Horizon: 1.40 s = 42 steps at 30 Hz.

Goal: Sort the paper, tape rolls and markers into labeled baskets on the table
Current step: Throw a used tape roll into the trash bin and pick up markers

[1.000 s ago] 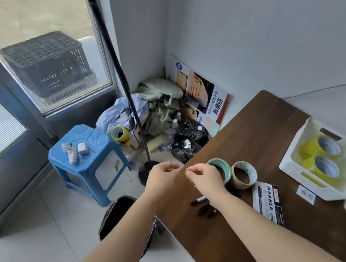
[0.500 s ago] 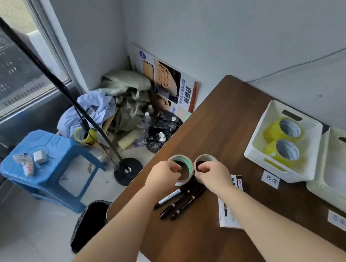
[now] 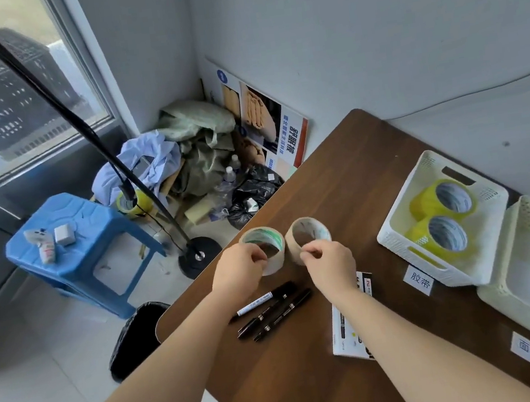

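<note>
Tape roll [image 3: 276, 260] pinched at rim by left hand [image 3: 237, 270], second roll [image 3: 309, 227] by right hand [image 3: 329, 266], near bench [image 3: 337, 171] left edge; presumably for joint lift into tape basket [image 3: 394, 244].

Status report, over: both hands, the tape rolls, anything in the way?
Left hand grips white tape roll. Right hand grips tan tape roll. Markers lie off the path to the basket.

Both bare forearms reach from the near edge toward the far left, almost parallel. The hands sit side by side, close but apart, knuckles up. The left hand [image 3: 239, 270] curls its fingers over the near rim of the left tape roll [image 3: 277, 263]. The right hand [image 3: 331, 268] pinches the near rim of the right tape roll [image 3: 320, 231].
</note>
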Tool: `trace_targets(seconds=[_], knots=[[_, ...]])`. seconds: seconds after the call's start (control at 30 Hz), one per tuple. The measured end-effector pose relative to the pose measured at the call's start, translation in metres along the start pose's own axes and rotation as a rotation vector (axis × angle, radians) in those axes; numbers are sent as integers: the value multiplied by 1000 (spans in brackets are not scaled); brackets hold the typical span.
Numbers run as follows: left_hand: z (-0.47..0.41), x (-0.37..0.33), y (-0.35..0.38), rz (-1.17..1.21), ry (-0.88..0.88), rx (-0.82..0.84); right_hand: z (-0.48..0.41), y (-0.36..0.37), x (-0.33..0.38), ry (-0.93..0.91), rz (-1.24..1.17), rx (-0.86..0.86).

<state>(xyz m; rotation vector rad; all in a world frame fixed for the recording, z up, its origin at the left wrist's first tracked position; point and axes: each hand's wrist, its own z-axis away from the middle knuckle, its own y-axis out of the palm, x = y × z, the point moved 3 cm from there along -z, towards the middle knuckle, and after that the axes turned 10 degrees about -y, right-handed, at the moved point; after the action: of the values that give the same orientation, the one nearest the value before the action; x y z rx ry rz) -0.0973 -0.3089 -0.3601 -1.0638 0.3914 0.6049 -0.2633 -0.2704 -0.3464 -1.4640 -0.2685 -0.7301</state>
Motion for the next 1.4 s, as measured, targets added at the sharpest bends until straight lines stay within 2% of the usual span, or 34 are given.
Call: trace_targets(seconds=[0.13, 0.23, 0.4, 0.53, 0.7, 0.83, 1.07, 1.2, 1.4], knots=[[6, 10, -39, 326, -104, -190, -6, 4, 43, -75, -173, -61], [12, 33, -71, 509, -175, -267, -6, 17, 80, -119, -283, -50], [22, 110, -110, 827, -387, -310, 10, 55, 141, -173, -460, 46], [41, 175, -117, 1021, -602, -324, 31, 93, 177, -96, -621, 213], [56, 224, -115, 1102, -759, -294, 54, 133, 203, 25, -704, 407], [57, 247, -111, 1164, -845, -250, 64, 158, 205, 88, -641, 500], [48, 261, -112, 1318, -821, -182, 71, 192, 202, 166, -589, 599], [42, 262, -122, 1266, -815, -263, 67, 201, 198, 201, -552, 597], [30, 247, -133, 1141, -747, -289, 52, 183, 193, 142, -572, 502]])
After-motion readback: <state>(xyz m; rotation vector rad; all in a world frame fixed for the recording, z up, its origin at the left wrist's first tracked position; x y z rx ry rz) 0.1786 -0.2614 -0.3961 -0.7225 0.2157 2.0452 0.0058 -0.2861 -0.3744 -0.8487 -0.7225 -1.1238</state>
